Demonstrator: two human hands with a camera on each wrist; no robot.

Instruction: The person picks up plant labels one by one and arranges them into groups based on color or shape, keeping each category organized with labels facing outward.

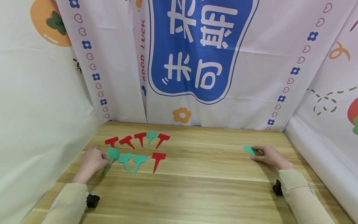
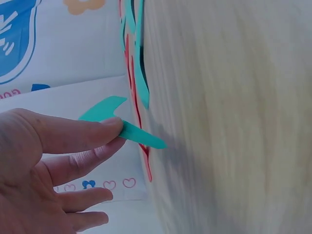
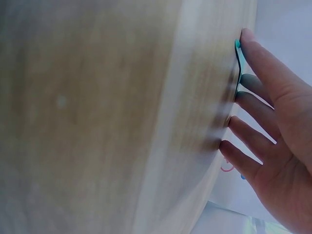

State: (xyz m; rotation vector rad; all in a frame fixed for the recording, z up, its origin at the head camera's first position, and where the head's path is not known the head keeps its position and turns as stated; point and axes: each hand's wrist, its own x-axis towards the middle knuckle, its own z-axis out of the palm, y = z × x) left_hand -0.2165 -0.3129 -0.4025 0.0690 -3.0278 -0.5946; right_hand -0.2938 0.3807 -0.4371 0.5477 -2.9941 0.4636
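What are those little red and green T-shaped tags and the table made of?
The green tag at the left hand looks like thin matte plastic, or perhaps card: flat, solid colour, crisp edges. The red tags look the same. The table looks like pale wood or wood-grain laminate, showing plank lines.

Two bare hands, left hand [image 1: 93, 160] and right hand [image 1: 269, 155], long pale beige sleeves [image 1: 300, 193], small black cameras [image 1: 93, 200] strapped under both wrists
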